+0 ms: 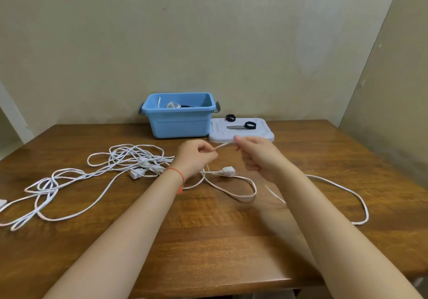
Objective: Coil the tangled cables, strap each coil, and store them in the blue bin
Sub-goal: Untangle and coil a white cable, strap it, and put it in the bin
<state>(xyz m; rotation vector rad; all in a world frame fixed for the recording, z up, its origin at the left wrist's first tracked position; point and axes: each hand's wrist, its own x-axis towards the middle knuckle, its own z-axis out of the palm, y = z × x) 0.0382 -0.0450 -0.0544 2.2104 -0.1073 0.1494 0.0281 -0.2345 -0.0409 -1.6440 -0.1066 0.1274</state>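
Two bare forearms are stretched from the near edge over the brown wooden table (208, 240), the left one ringed at the wrist by a thin red string bracelet (177, 174). Both hands are raised just above the tabletop: the left hand (196, 157) is closed with its fingers pinched on a short run of white cable (222, 145), and the right hand (259, 155) is curled around the same run, which is held taut between the two. From the right hand, the cable is trailed in a wide loop (361, 203) far out to the right. Below the hands a white plug (228, 171) is laid flat, with a smaller loop curving near it. To the left, the rest of the white cables (125, 159) is spread in a loose tangle of thin, overlapping loops with small white connectors among them, and long strands are run out to the left edge. At the far side, against the wall, the blue bin (178, 122) is set open, with some white cable seen inside. Just to its right a white lid (240, 134) is laid flat, with two black straps (250, 125) rolled into rings upon it.
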